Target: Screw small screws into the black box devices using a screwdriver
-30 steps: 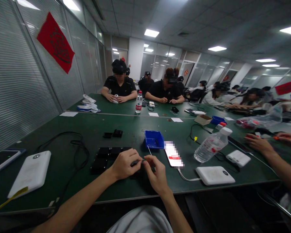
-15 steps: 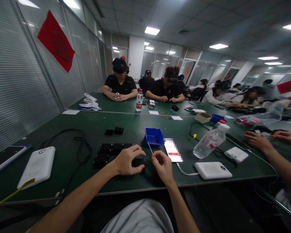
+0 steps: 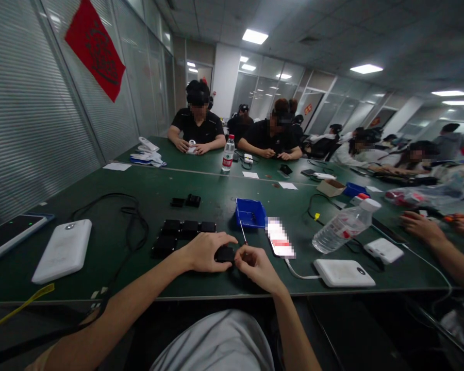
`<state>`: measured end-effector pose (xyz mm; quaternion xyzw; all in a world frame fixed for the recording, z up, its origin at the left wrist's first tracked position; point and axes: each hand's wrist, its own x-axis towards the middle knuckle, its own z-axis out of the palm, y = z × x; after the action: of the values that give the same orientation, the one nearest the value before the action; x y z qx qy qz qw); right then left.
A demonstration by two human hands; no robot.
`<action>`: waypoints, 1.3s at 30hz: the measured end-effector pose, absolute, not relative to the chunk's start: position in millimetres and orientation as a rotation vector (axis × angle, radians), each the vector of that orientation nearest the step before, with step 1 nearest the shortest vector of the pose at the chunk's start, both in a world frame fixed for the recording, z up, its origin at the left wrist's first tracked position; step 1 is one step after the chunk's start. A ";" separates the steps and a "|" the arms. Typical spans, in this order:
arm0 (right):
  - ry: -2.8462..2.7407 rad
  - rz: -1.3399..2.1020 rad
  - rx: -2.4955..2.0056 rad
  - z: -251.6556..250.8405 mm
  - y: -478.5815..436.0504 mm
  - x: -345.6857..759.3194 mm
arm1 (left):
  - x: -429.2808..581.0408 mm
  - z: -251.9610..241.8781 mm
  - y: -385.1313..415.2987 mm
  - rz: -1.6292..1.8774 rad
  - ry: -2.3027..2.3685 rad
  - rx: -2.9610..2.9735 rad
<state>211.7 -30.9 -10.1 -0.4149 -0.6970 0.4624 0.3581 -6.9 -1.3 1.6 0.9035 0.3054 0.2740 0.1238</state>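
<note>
My left hand (image 3: 205,252) curls its thumb and fingers around a small black box (image 3: 225,253) near the table's front edge. Beside it, my right hand (image 3: 260,267) is closed on a thin screwdriver (image 3: 243,232). Its bright shaft points up and away from me, and the fingers hide most of the handle. The right fingertips are close to the box's right side; whether they touch it I cannot tell. Left of my hands, several black boxes (image 3: 191,227) lie in rows. A blue tray (image 3: 251,222) with small dark pieces in it stands just beyond the right hand.
A lit phone (image 3: 280,238) is cabled to a white power bank (image 3: 344,273). A water bottle (image 3: 346,226) leans at right. Two black parts (image 3: 193,200) lie farther back. Another white device (image 3: 62,252) and a black cable (image 3: 128,226) are left. A co-worker's hand (image 3: 423,226) works at far right.
My left fingers have closed round a black box from a more spread pose. My right hand has come slightly nearer to it, still with the screwdriver. The view has shifted a little.
</note>
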 end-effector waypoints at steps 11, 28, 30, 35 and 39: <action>-1.759 1.211 -1.159 -4.1 -34.1 209.5 | -7.0 1.6 -1.5 0.783 0.881 2.638; -1.907 1.356 -1.190 0.1 -37.4 225.1 | -9.5 1.8 -2.9 0.696 0.908 2.640; -1.961 1.239 -1.231 5.9 -38.1 231.3 | -9.6 4.7 -4.1 0.666 0.919 2.635; -2.009 0.545 -1.420 16.9 -37.3 238.1 | -8.5 9.4 -7.7 0.682 0.922 2.633; -2.077 0.385 -1.621 12.1 -35.2 233.9 | -7.0 8.0 -8.1 0.761 0.860 2.637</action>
<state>233.9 -35.2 12.1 -0.5915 -0.7578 0.1406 0.2371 -7.0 -8.1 8.0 0.9087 0.2965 0.2622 0.1325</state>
